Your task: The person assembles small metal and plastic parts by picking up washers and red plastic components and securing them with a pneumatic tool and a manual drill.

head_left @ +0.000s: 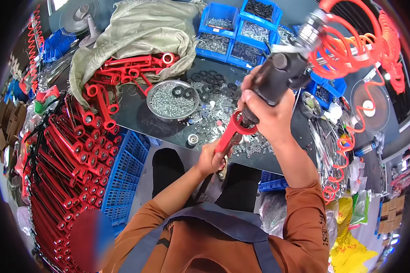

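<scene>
My right hand [275, 113] is wrapped around a black air tool [278, 75], which hangs from a coiled orange hose [346, 50]. The nose of the tool sits in the ring end of a red metal arm [224, 140]. That arm is gripped by my left hand [209, 159], closed round it below the ring. Its lower part runs down between my legs, partly hidden by the hand. Beneath my hands, small metal pieces [248, 146] and black rings [209, 78] are scattered over the dark table [141, 132]. A small metal cup [192, 140] stands near the table's front edge.
A steel bowl [166, 119] of small shiny parts stands left of centre. Behind it, red arms [123, 68] spill from a sack [146, 27]. Blue bins [217, 43] line the back. A pile of red arms [77, 168] and a blue crate [120, 182] flank my left side.
</scene>
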A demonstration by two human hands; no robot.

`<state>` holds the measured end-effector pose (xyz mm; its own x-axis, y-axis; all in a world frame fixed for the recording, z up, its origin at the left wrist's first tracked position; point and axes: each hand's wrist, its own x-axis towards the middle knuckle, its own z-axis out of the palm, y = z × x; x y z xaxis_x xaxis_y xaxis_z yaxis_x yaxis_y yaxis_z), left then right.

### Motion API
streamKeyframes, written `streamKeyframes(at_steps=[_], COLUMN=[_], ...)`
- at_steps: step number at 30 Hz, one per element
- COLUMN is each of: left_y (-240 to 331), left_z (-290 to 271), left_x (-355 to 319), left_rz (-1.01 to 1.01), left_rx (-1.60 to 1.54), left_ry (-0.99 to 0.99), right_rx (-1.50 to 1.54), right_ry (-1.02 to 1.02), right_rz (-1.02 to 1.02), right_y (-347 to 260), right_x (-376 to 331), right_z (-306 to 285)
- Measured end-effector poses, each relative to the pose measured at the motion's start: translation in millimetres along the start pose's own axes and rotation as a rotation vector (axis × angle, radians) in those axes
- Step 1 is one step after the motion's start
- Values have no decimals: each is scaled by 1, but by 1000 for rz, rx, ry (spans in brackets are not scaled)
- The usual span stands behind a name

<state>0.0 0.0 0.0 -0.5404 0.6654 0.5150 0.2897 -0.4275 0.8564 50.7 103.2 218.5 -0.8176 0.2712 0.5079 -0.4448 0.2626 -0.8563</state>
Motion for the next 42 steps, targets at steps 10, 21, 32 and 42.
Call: streamKeyframes(at_steps=[10, 21, 32, 42], left_y=[-3, 10, 10, -4], left_z=[-7, -3, -1, -1], left_x=[2, 0, -1, -2], left_rz=[108, -92, 4, 68], left_rx=[-8, 121, 20, 46], left_ry=[-8, 10, 45, 63], right_rx=[-251, 295, 63, -189], right_ry=[-76, 245, 134, -101], right_rz=[-136, -261, -15, -129], right_y=[4, -27, 0, -2], right_x=[2, 10, -1, -5], right_z=[7, -21, 7, 17])
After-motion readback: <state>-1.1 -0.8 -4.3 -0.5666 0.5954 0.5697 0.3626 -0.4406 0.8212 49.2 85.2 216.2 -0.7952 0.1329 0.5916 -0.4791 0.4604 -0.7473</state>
